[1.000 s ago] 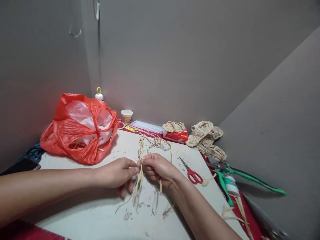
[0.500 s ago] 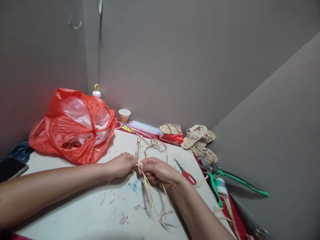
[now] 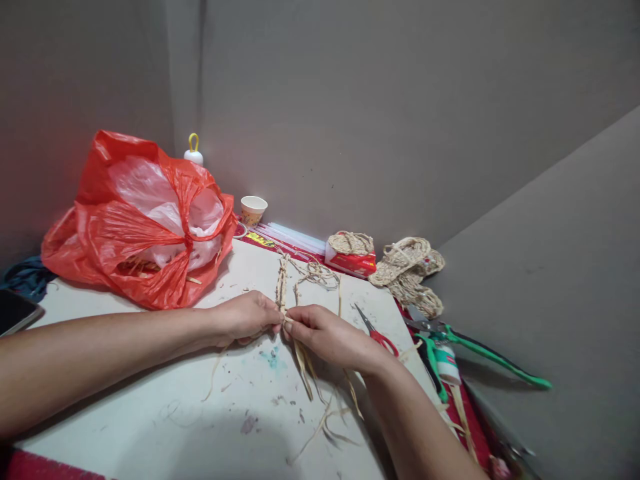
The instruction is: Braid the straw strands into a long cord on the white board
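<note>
Both hands meet over the white board, pinching a braid of pale plant strips [image 3: 281,283]. My left hand [image 3: 253,317] is closed on the braid's near end from the left. From the right, my right hand [image 3: 317,331] grips the same spot between thumb and fingers. Beyond the fingers the braid runs away towards the back edge, beside a tangle of thin cord [image 3: 320,273]. Loose strips [image 3: 303,370] hang below my right hand onto the board. Red-handled scissors [image 3: 377,332] lie just to the right of that hand.
A knotted red plastic bag [image 3: 135,227] stands at the left, a phone [image 3: 17,313] beside it. At the back are a paper cup [image 3: 254,210], a red packet [image 3: 353,260] and woven slippers [image 3: 407,270]. Green-handled shears [image 3: 495,360] lie right, by a white bottle [image 3: 447,365].
The view has shifted slightly, so the bag and cup stand higher in the picture. Both hands still meet at the braid; my right hand lies flatter, with its fingers closer to my left.
</note>
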The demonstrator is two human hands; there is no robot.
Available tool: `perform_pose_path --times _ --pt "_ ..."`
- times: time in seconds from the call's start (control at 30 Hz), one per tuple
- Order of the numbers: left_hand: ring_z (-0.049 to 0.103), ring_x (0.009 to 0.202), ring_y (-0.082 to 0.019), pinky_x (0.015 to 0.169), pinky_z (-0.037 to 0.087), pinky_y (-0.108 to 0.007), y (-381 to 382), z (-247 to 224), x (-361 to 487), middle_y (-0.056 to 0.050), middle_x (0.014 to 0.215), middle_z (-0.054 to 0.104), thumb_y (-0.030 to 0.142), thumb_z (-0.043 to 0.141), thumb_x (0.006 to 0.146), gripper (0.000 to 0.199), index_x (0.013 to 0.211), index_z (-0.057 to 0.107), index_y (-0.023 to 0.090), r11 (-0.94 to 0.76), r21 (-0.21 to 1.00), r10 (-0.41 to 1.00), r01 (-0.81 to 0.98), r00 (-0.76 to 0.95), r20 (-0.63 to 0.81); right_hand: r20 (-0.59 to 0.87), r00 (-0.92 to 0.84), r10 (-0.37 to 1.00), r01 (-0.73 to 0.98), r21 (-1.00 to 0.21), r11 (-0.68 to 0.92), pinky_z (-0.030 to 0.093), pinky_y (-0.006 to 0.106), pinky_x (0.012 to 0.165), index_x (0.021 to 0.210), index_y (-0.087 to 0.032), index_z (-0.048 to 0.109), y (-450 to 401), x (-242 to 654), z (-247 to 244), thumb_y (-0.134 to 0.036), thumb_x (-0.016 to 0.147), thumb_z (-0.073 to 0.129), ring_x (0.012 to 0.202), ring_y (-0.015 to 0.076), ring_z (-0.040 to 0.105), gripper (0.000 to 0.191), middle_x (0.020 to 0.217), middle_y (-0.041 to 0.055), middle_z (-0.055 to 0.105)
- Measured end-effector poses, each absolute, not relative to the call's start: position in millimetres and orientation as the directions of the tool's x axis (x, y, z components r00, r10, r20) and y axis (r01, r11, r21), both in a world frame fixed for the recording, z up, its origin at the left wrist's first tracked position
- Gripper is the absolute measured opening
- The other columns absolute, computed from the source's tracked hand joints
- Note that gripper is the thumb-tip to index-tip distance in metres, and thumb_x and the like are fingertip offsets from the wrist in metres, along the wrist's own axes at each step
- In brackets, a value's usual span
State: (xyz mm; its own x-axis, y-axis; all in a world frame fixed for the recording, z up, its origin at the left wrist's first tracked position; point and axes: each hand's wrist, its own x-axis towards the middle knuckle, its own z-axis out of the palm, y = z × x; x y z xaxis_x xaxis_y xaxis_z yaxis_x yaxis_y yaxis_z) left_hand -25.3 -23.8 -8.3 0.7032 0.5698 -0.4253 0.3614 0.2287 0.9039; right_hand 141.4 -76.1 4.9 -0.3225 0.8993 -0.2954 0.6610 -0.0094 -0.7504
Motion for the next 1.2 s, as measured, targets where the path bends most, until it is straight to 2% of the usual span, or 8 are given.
perform_pose_path --times 0.2,0.43,0.7,0.9,0.97,1.03,1.13,1.2 --pt "0.018 0.029 -0.005 0.034 0.008 -0.021 -27.5 -12.9 -23.6 0.009 0.033 0.025 0.026 0.047 0.071 0.014 0.060 0.051 0.018 0.148 0.906 0.655 0.395 0.647 -0.390 -0.192 -0.229 0.954 0.849 -0.520 0.099 0.031 0.023 0.053 0.063 -0.017 0.054 -83.1 133.9 6.3 -0.024 0.083 0.042 0.056 0.0121 0.041 0.025 0.060 0.0007 0.052" --pt "0.020 0.030 -0.004 0.035 0.010 -0.020 -32.0 -15.0 -25.2 0.008 0.034 0.029 0.022 0.049 0.071 0.017 0.055 0.049 0.017 0.103 0.926 0.706 0.364 0.629 -0.326 -0.316 -0.140 0.938 0.947 -0.320 0.034 0.029 0.024 0.050 0.062 -0.015 0.059 -79.3 115.4 36.5 -0.020 0.078 0.043 0.052 0.0129 0.042 0.023 0.058 0.0030 0.054" --pt "0.021 0.032 -0.005 0.035 0.012 -0.021 -23.5 -18.8 -33.0 0.008 0.037 0.029 0.019 0.051 0.069 0.022 0.051 0.038 0.018 0.218 0.943 0.638 0.250 0.695 -0.332 -0.206 0.040 0.978 0.985 -0.153 -0.073 0.037 0.029 0.062 0.089 -0.014 0.065 -105.3 64.7 15.6 -0.023 0.087 0.035 0.075 0.0230 0.063 0.031 0.089 0.0154 0.069" --pt "0.019 0.031 -0.005 0.036 0.010 -0.022 -22.0 -18.5 -37.1 0.008 0.034 0.029 0.017 0.053 0.071 0.013 0.058 0.051 0.016 0.260 0.937 0.594 0.232 0.727 -0.345 -0.136 0.042 0.990 0.999 -0.002 -0.042 0.037 0.030 0.061 0.092 -0.013 0.063 -136.4 35.8 5.3 -0.020 0.089 0.035 0.070 0.0236 0.065 0.029 0.080 0.0142 0.070" --pt "0.018 0.031 -0.005 0.037 0.009 -0.022 -22.3 -17.7 -37.6 0.009 0.033 0.028 0.016 0.053 0.071 0.013 0.059 0.051 0.015 0.271 0.935 0.583 0.228 0.734 -0.348 -0.180 -0.089 0.980 0.993 -0.093 0.073 0.035 0.027 0.059 0.083 -0.015 0.064 -150.1 38.2 14.2 -0.024 0.089 0.039 0.065 0.0209 0.062 0.027 0.073 0.0100 0.069" --pt "0.018 0.032 -0.005 0.037 0.009 -0.022 -21.9 -16.7 -38.1 0.009 0.033 0.028 0.016 0.053 0.071 0.013 0.059 0.050 0.016 0.280 0.933 0.569 0.224 0.744 -0.349 -0.193 -0.173 0.966 0.945 -0.310 0.107 0.033 0.025 0.055 0.070 -0.017 0.062 -157.1 50.2 25.3 -0.038 0.089 0.042 0.059 0.0164 0.057 0.034 0.064 0.0045 0.065" --pt "0.018 0.033 -0.004 0.038 0.009 -0.022 -20.5 -15.4 -38.5 0.009 0.035 0.029 0.018 0.053 0.071 0.012 0.060 0.049 0.016 0.293 0.932 0.539 0.213 0.768 -0.345 -0.046 0.145 0.988 0.784 -0.603 -0.143 0.031 0.022 0.050 0.061 -0.017 0.054 -144.9 76.5 33.7 -0.047 0.089 0.036 0.050 0.0122 0.047 0.045 0.052 -0.0003 0.053" --pt "0.017 0.034 -0.004 0.038 0.009 -0.021 -19.6 -14.8 -38.7 0.010 0.038 0.028 0.019 0.053 0.070 0.009 0.063 0.048 0.017 0.300 0.933 0.519 0.200 0.787 -0.335 -0.022 0.285 0.958 0.611 -0.766 -0.200 0.034 0.022 0.055 0.069 -0.016 0.056 -125.2 89.3 29.1 -0.040 0.086 0.044 0.059 0.0125 0.050 0.032 0.061 0.0002 0.056"
